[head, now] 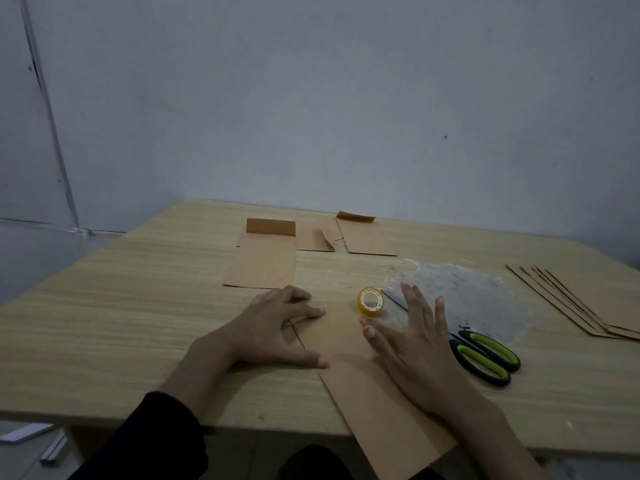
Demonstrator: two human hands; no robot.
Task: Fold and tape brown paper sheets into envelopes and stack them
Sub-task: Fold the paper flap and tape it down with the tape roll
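**Both hands flat on a brown sheet at the table's near edge**

A roll of clear tape [371, 301] stands on its rim just beyond the right hand [417, 355]. Scissors [485, 356] with green-and-black handles lie beside that hand, their blades running under its fingers. A crinkled clear plastic sheet [471, 296] lies beneath the scissors. A fanned stack of brown sheets [575, 306] sits well apart at the right edge. Three folded envelopes [263, 263] lie in a loose row near the grey wall [346, 98], their flaps raised.

The brown paper sheet [377, 403] lies diagonally on the table [104, 323], its lower end hanging past the near edge. The right hand rests on it with fingers straight and spread, gripping nothing. The left hand [277, 327], in a dark sleeve [156, 438], arches at the sheet's left edge, bent fingertips and outstretched thumb pressing down; it holds nothing.

The paper is matte and smooth, and the tabletop has a pale wood grain.
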